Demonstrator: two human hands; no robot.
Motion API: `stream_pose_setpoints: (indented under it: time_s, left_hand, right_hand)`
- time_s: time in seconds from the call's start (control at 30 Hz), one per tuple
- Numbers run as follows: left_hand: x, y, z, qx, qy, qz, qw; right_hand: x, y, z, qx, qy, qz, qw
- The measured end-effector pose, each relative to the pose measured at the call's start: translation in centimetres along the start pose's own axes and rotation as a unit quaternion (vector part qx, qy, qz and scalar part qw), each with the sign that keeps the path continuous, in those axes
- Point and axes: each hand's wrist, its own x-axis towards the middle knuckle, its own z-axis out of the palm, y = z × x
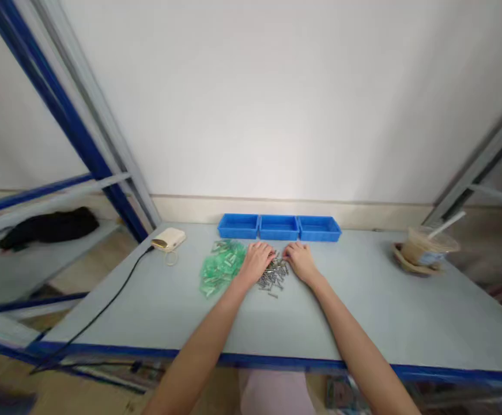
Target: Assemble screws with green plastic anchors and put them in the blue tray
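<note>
My left hand (257,259) and my right hand (300,260) rest side by side on a pile of small grey metal screws (273,276) in the middle of the grey table (363,300). Both hands lie palm down with their fingers curled over the pile's far part. What, if anything, the fingertips pinch is too small to see. A heap of green plastic pieces (221,267) lies just left of my left hand. Three blue trays (279,227) stand in a row right behind the hands.
A cream-coloured device (169,239) with a black cable (104,311) sits at the left of the table. A drink cup with a straw (426,249) stands at the right. Blue and grey shelf posts (73,127) rise at the left.
</note>
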Motion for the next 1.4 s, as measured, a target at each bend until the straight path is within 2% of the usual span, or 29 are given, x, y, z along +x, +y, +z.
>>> stream_pose_setpoints:
  time_s: [0.23, 0.43, 0.6, 0.83, 1.0, 1.13, 1.27, 1.33, 1.4]
  left_hand:
    - [-0.2, 0.0, 0.6, -0.022, -0.02, 0.033, 0.999]
    - [-0.2, 0.0, 0.6, -0.048, -0.017, 0.012, 0.999]
    - [-0.3, -0.1, 0.7, -0.042, 0.006, 0.018, 0.999]
    - [-0.1, 0.5, 0.2, -0.001, 0.05, 0.044, 0.998]
    - [0.3, 0.9, -0.3, 0.021, 0.06, 0.029, 0.998]
    - [0.4, 1.0, -0.2, 0.007, 0.066, 0.008, 0.998]
    - [0.3, 1.2, 0.2, -0.025, 0.057, 0.009, 0.998]
    - [0.3, 1.2, 0.3, -0.022, 0.047, 0.011, 0.999]
    - [0.4, 1.1, 0.4, -0.016, 0.042, 0.013, 0.999]
  right_hand:
    - [-0.5, 0.4, 0.3, 0.044, 0.01, 0.007, 0.999]
    - [-0.6, 0.5, 0.3, 0.109, -0.008, 0.041, 0.993]
    - [-0.1, 0.9, 0.9, 0.199, 0.024, 0.058, 0.978]
    - [0.7, 1.6, 2.0, 0.284, 0.033, 0.072, 0.956]
    - [0.7, 0.9, 1.3, 0.353, 0.06, 0.051, 0.932]
    - [0.5, 0.5, 0.2, 0.342, 0.061, 0.029, 0.937]
    - [0.1, 0.4, -0.3, 0.321, 0.062, 0.05, 0.944]
    - [0.0, 0.4, -0.2, 0.354, 0.044, 0.05, 0.933]
    - [0.1, 0.3, 0.0, 0.418, 0.027, 0.048, 0.907]
